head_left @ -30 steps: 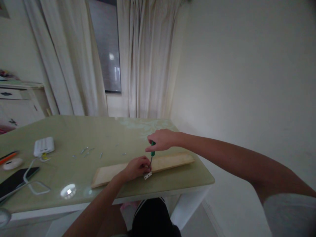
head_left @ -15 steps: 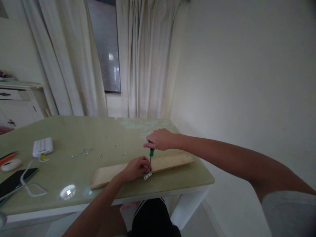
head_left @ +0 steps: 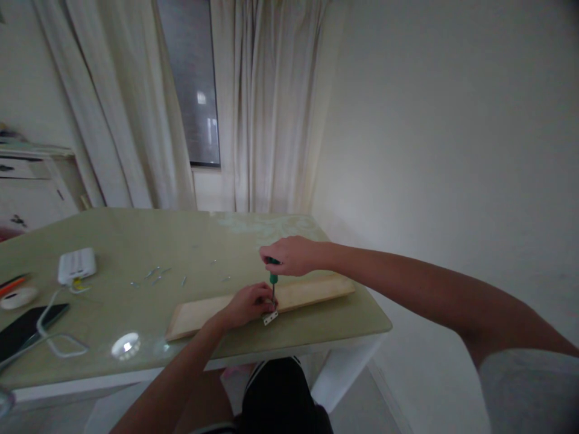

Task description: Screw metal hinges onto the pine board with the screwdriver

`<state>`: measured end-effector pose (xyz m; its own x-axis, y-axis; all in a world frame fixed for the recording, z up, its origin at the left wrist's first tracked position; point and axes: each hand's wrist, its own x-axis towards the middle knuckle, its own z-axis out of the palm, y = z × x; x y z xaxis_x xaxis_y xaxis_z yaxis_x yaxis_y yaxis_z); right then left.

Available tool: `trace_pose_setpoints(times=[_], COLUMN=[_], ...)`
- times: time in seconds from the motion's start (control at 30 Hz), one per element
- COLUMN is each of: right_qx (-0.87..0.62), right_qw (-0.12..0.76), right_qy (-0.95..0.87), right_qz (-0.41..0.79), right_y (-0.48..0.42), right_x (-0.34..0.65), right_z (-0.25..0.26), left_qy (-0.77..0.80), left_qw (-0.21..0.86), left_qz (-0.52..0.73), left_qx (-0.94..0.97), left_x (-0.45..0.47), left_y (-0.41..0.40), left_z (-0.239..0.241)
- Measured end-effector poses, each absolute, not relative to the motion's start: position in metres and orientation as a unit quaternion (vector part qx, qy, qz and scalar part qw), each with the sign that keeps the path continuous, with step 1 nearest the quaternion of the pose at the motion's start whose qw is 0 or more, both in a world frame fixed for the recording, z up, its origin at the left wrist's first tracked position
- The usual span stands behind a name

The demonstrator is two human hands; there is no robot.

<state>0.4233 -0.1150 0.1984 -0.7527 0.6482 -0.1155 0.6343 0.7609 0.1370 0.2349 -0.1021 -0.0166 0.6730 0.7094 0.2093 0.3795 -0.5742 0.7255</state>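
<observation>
A pale wooden board (head_left: pixel 316 292) lies lengthwise near the front edge of the table. Over its middle, my right hand (head_left: pixel 292 254) is closed around the handle of a green screwdriver (head_left: pixel 274 278), whose shaft points almost straight down. Beside the tip, my left hand (head_left: pixel 253 302) has its fingers pinched together against a metal hinge (head_left: pixel 270 317) at the board's near edge. One leaf of the hinge, with holes in it, sticks out past the wood. The fingers hide the screwdriver's tip and whatever is under it.
Several loose screws (head_left: pixel 156 274) lie scattered on the green tabletop (head_left: pixel 136 238) beyond the board. To the left are a white power bank (head_left: pixel 76 265), a white cable (head_left: pixel 58 349), a dark phone (head_left: pixel 31 328), an orange pen-like item (head_left: pixel 12 286) and a round white object (head_left: pixel 18 298).
The grip of my right hand has turned slightly on the screwdriver, which now stands a little more upright. My left hand stays at the hinge. The whole view has shifted slightly.
</observation>
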Motion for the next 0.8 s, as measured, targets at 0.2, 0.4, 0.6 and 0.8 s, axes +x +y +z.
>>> trace_pose_setpoints(times=[0.2,0.4,0.6,0.8], right_qx=[0.308,0.336,0.330,0.322], right_qw=[0.056,0.053,0.045,0.066], right_qy=[0.949,0.938,0.942,0.941], right_qz=[0.038,0.059,0.051,0.078], right_y=[-0.119,-0.117,-0.119,-0.123], right_x=[0.428,0.429,0.434,0.437], right_z=[0.195,0.194,0.193,0.192], left_qy=[0.312,0.354,0.356,0.421], left_qw=[0.312,0.263,0.314,0.330], left_qz=[0.248,0.243,0.265,0.233], left_qx=[0.862,0.864,0.839,0.812], left_x=[0.230,0.233,0.233,0.244], left_y=[-0.114,-0.125,-0.121,-0.119], left_z=[-0.005,-0.004,-0.010,-0.005])
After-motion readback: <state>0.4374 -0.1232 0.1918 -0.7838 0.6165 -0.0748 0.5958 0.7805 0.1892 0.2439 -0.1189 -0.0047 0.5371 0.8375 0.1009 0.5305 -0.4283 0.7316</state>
